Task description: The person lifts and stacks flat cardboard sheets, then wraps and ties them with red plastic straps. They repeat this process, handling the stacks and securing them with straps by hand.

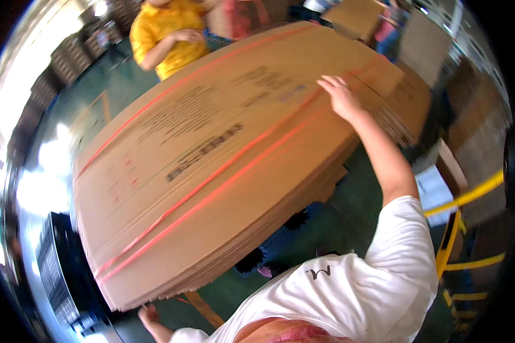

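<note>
A large stack of flat cardboard sheets [212,166] fills the middle of the view, with printing on its top sheet. Red plastic straps [223,171] run lengthwise over it, some in pairs and slightly loose. My right hand [339,96] reaches across to the far right part of the stack, fingers stretched out over the top near a strap. At the stack's near left corner is my left hand [149,315], low by the bottom edge. Its fingers look curled in; whatever they hold is too small or hidden to make out.
Across the stack stands a person in a yellow shirt [171,40]. More cardboard [423,46] leans at the far right. Yellow metal rails [463,200] stand at my right. A dark ribbed object [57,268] is on the left, and stacked boxes [68,57] line the far left.
</note>
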The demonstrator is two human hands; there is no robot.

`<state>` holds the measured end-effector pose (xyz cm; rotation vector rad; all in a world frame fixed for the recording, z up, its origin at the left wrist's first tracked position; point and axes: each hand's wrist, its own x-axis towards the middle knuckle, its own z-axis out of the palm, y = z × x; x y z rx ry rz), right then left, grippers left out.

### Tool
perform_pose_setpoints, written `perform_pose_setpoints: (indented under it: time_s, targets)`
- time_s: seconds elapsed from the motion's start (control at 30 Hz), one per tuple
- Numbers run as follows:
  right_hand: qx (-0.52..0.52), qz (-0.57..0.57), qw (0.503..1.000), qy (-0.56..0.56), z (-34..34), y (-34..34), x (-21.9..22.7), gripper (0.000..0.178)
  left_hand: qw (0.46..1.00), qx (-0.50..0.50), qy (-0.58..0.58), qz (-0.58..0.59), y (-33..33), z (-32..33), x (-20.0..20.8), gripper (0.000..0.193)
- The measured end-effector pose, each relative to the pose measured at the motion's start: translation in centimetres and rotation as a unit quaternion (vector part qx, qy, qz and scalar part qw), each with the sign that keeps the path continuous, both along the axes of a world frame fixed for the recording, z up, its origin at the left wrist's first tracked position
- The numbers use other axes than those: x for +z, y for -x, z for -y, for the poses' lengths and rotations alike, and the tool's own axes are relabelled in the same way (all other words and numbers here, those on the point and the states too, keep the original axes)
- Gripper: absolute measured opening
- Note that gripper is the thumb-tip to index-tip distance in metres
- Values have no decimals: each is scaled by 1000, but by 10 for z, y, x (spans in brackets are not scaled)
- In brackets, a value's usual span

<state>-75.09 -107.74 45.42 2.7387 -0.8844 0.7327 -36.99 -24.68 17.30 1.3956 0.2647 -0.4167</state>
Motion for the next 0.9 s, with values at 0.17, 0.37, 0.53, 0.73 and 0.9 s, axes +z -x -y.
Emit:
perform_pose_setpoints:
  time_s: [0.17,0.37,0.53,0.73,0.9]
  targets:
    - [-5,60,997,41,-38,122,-29,42,973,-163,-103,-131,146,178,-51,26]
    - [-172,128,959,-185,-63,301,-181,30,830,-502,-147,-190,293,393,-85,20]
    - [-87,-80,926,-359,-83,404,-297,20,703,-663,-194,-170,388,553,-76,16]
    - [-179,-118,840,-498,-93,484,-334,18,790,-583,-182,-51,394,703,-114,19]
    - [-286,-58,791,-537,-55,549,-348,22,705,-616,-253,-244,422,774,-181,13]
